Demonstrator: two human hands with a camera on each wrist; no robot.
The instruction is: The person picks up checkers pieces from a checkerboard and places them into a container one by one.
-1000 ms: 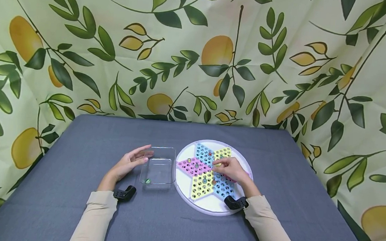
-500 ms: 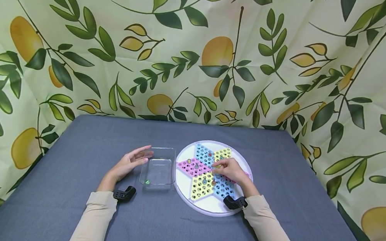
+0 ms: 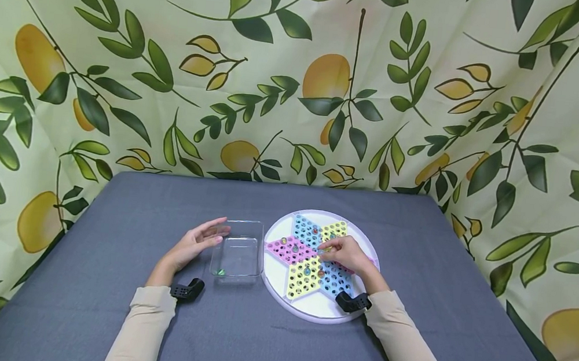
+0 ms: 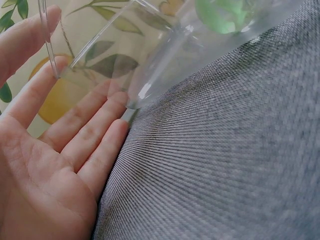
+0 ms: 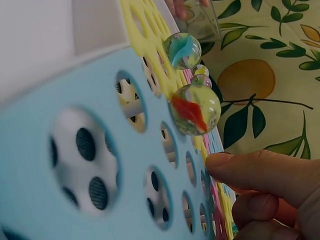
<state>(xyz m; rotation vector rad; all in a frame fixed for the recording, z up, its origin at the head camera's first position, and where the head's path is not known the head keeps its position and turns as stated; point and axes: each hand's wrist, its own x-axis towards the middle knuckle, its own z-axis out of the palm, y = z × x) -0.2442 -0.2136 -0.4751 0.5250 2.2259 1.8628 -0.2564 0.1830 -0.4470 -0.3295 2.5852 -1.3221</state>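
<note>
My left hand (image 3: 195, 243) touches the left side of a clear square container (image 3: 235, 274), fingers extended along its wall in the left wrist view. A green marble (image 3: 221, 272) lies in its front left corner. My right hand (image 3: 346, 253) is over the middle of a round white Chinese checkers board (image 3: 274, 283), fingertips down at the holes. Whether a marble sits between those fingertips is hidden. Marbles rest in the star's holes, among them a red-swirled marble (image 5: 196, 110) and a blue-swirled marble (image 5: 183, 51) in the right wrist view.
A grey cloth (image 3: 232, 338) covers the table. The board stands just right of the container. Behind the table hangs a curtain (image 3: 276, 103) printed with leaves and fruit. Black wrist cameras (image 3: 187, 290) sit on both wrists, close above the tabletop.
My right hand shifts only very slightly over the board's middle. The left hand, container and visible marbles stay in place.
</note>
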